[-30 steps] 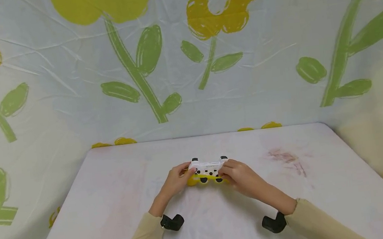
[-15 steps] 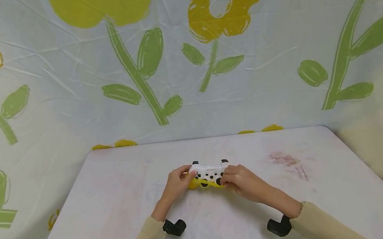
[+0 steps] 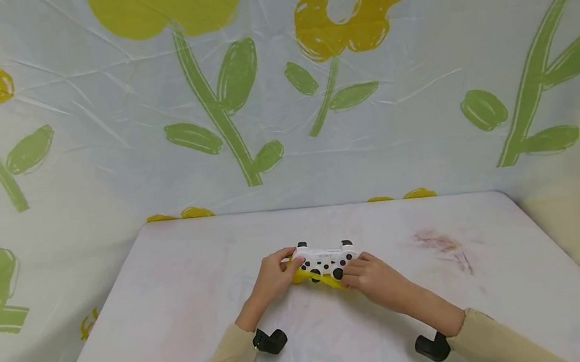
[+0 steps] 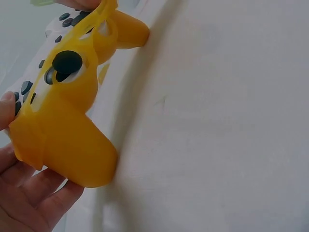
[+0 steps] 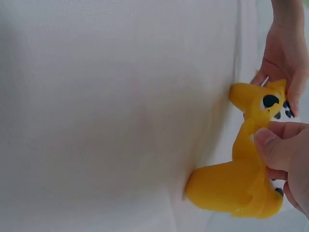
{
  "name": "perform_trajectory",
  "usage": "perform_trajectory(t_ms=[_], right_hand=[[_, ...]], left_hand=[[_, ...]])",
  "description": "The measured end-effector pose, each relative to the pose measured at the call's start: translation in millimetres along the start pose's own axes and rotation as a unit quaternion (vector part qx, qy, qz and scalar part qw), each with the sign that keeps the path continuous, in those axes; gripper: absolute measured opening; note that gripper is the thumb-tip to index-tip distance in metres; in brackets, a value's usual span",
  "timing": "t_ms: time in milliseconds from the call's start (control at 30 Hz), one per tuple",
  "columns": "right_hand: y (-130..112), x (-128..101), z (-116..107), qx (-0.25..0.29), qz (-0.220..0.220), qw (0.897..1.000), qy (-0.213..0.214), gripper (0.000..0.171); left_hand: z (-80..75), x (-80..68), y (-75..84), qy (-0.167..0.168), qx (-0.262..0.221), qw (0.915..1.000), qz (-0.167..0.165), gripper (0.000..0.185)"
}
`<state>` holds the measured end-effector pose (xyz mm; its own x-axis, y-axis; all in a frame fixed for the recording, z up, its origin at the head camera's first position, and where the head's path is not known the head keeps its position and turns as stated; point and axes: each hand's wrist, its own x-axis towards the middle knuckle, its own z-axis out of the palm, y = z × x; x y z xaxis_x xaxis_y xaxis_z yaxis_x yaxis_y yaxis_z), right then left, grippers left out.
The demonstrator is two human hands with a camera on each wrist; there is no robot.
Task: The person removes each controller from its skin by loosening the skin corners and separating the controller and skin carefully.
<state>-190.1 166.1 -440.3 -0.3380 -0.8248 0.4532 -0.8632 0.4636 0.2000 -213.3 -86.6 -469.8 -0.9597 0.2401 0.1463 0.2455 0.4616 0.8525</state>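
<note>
A white game controller (image 3: pixel 325 256) with black buttons and sticks is held just over the table in the head view. A yellow, stretchy cover (image 3: pixel 328 278) wraps its grips and near side. My left hand (image 3: pixel 271 276) holds one end, thumb on the face and fingers beneath. In the left wrist view a black stick (image 4: pixel 67 62) pokes through a hole in the cover. My right hand (image 3: pixel 379 278) pinches the cover's edge by the other stick; in the right wrist view the thumb (image 5: pixel 270 145) presses on the yellow edge. The white face's far part is bare.
The white table (image 3: pixel 221 332) has reddish smudges (image 3: pixel 439 241) to the right. Behind it hangs a flower-printed cloth (image 3: pixel 400 108), which also runs down the sides. Black camera mounts (image 3: pixel 270 341) sit on both wrists.
The right hand has drawn the cover's edge toward the near side, and more of the white face and the right-hand stick shows. The left hand keeps its hold. The head view has shifted slightly.
</note>
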Motion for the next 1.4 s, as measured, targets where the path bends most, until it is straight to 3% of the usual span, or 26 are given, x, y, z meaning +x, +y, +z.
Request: perform_trajectory(t_ms=[167, 567, 933, 1400], right_hand=[[-2, 0, 2, -0.017, -0.009, 1.0, 0.001, 0.018], [-18, 6, 2, -0.039, 0.081, 0.995, 0.05, 0.02], [-20, 14, -7, 0.03, 0.2, 0.979, -0.013, 0.017], [-30, 42, 0, 0.065, 0.233, 0.97, -0.003, 0.025]], left_hand=[[2.5, -2.1, 1.4, 0.002, -0.007, 0.9999, 0.008, 0.044], [3.0, -6.2, -1.7, 0.005, -0.023, 0.9997, -0.004, 0.045], [4.4, -6.9, -0.3, 0.009, -0.018, 0.9998, 0.002, 0.047], [6.5, -7.8, 0.6, 0.003, -0.044, 0.999, -0.009, 0.046]])
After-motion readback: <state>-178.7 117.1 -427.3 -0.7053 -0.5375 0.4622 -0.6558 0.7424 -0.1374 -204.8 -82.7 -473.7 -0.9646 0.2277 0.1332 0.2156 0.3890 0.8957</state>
